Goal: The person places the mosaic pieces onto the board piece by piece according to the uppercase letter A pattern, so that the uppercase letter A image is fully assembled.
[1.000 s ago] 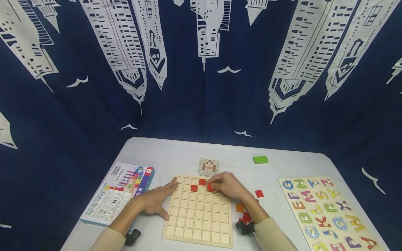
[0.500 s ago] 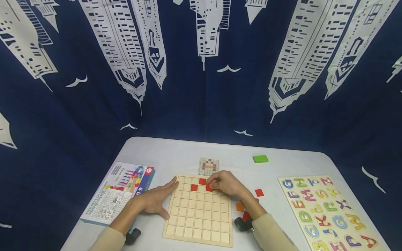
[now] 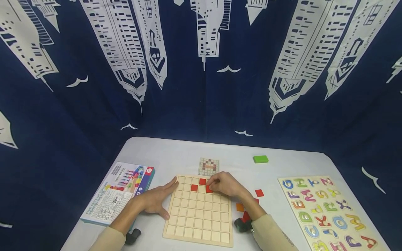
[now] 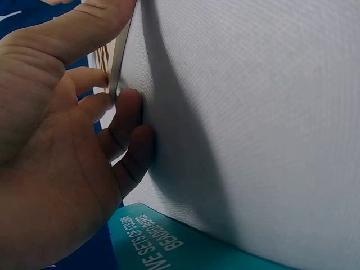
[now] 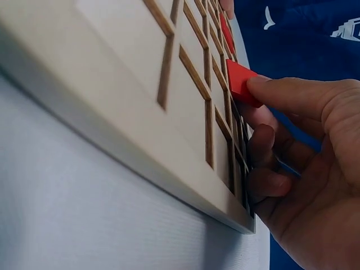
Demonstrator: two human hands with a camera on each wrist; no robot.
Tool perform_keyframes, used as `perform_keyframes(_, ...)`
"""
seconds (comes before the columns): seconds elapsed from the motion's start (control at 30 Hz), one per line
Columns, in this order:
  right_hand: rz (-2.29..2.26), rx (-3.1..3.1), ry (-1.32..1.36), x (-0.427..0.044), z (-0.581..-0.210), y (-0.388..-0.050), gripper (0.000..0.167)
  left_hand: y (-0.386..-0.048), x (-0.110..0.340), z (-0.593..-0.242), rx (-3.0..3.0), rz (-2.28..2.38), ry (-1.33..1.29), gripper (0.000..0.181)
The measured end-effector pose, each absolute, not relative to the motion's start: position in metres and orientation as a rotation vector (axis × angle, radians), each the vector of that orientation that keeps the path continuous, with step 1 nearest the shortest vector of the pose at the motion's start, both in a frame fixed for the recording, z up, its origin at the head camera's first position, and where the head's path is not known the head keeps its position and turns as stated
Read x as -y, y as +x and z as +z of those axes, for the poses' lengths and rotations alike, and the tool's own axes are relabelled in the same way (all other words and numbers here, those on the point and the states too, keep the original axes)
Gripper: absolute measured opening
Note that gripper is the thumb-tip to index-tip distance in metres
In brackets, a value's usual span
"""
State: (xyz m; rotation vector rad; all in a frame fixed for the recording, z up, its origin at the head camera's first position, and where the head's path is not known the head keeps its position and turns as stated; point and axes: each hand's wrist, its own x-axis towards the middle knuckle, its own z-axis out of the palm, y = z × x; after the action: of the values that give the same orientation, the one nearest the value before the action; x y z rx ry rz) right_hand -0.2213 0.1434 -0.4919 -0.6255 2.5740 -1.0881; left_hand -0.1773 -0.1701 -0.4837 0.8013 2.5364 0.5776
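Observation:
A wooden grid board [image 3: 197, 216] lies on the table in front of me. Two red square tiles sit in its upper cells, one red tile [image 3: 202, 181] in the top row and another [image 3: 194, 188] just below to its left. My right hand [image 3: 226, 184] pinches a further red tile [image 5: 241, 83] between thumb and fingers; in the right wrist view it is tilted against the cell walls. Along the board's left edge rests my left hand [image 3: 156, 199], fingers spread and thumb apart. The left wrist view shows that hand [image 4: 73, 135] touching the board's side.
A small pattern card [image 3: 208, 166] lies behind the board. Loose red tiles [image 3: 259, 193] and an orange tile [image 3: 240, 207] lie right of it, partly under my right forearm. A box [image 3: 117, 193] stands left, an alphabet puzzle [image 3: 329, 212] right, a green block [image 3: 260, 159] at the back.
The red tile in my right hand has shifted slightly left and down onto its cell. My left hand stays in place on the board's edge.

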Motion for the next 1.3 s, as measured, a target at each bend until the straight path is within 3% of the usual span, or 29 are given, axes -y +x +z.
perform_keyframes(1.3,-1.072,-2.583,-0.648,-0.1422,-0.4911,-0.2217,0.013,-0.1781,0.1707,-0.4863,-2.539,0.586,0.816,0.120)
